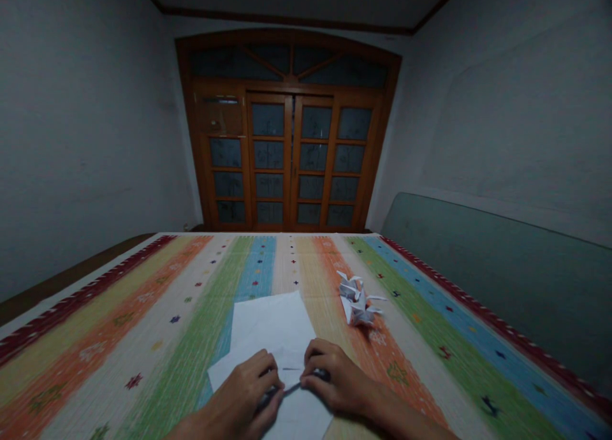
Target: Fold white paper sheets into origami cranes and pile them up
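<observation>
Both hands are closed on a slim dark pen-like tool [292, 389], one at each end. My left hand [246, 389] wraps its thicker dark end, and my right hand [337, 373] pinches the other dark end. A thin bar shows between them; its exact kind is unclear. Beneath the hands lie white paper sheets [270, 322], overlapping at angles, partly covered by the hands. Just above the tool a short dark line shows on the paper. Right of the sheets stand folded paper cranes [361, 309], white and grey, close together.
A striped, multicoloured cloth [191, 338] covers the table. On the right, a pale green panel [502, 268] rises along the table's side. Wooden doors with glass panes [287, 159] stand beyond the far edge, between pale walls.
</observation>
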A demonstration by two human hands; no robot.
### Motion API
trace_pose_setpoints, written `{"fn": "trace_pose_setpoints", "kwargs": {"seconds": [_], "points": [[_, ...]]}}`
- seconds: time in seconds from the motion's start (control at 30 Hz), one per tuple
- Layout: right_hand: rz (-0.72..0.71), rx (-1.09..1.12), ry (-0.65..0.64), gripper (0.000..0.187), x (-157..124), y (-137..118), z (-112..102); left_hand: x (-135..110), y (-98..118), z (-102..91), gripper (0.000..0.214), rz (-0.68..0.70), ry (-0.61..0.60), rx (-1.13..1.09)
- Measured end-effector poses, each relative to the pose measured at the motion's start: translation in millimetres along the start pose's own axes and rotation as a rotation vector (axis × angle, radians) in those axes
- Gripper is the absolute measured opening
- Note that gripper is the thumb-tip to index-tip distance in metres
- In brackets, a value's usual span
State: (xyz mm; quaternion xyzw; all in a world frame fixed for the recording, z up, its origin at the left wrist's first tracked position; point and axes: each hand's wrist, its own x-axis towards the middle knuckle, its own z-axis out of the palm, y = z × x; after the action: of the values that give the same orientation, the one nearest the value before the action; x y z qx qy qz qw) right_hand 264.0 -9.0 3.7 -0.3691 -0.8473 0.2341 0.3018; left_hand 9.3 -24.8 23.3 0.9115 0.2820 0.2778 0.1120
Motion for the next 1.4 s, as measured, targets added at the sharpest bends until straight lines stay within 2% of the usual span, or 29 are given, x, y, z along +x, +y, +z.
{"fn": "trace_pose_setpoints", "kwargs": {"seconds": [0.2,0.3,0.5,0.63,0.8,0.87,1.0,1.13,1.23,1.33,1.4], "points": [[0.05,-0.002,0.002,0.008,4.5,6.0,4.0,3.8,-2.4,6.7,0.024,-0.224,0.035,-0.141],[0.042,0.003,-0.008,0.014,5.2,7.5,2.9,3.7,-5.9,9.4,0.03,-0.278,0.039,-0.184],[0.024,0.015,-0.01,0.02,3.8,12.1,5.7,3.3,-10.0,11.3,0.03,-0.253,-0.02,-0.196],[0.021,0.008,0.017,0.023,3.8,13.0,7.3,3.6,-6.9,11.0,0.035,-0.302,-0.07,-0.143],[0.064,0.0,0.045,0.027,7.2,9.0,2.9,6.1,-1.3,6.9,0.033,-0.287,-0.076,-0.079],[0.081,0.003,0.046,0.032,8.4,7.9,1.6,9.5,0.3,5.5,0.026,-0.303,-0.084,-0.074],[0.112,0.029,0.042,0.018,8.9,7.8,2.9,16.2,-0.1,8.3,0.006,-0.386,-0.101,-0.066],[0.105,0.016,0.056,0.022,7.3,7.1,6.0,17.2,-2.5,14.5,0.01,-0.426,-0.051,-0.046],[0.092,-0.004,0.058,0.022,7.0,4.5,5.5,17.6,-3.3,14.8,0.007,-0.385,0.007,-0.006],[0.113,-0.014,0.052,0.028,8.8,1.0,2.3,17.1,-8.3,14.7,0.021,-0.319,0.069,-0.03],[0.151,-0.018,0.053,0.044,10.6,-1.4,-0.2,14.0,-16.3,17.9,0.036,-0.275,0.103,-0.07]]}}
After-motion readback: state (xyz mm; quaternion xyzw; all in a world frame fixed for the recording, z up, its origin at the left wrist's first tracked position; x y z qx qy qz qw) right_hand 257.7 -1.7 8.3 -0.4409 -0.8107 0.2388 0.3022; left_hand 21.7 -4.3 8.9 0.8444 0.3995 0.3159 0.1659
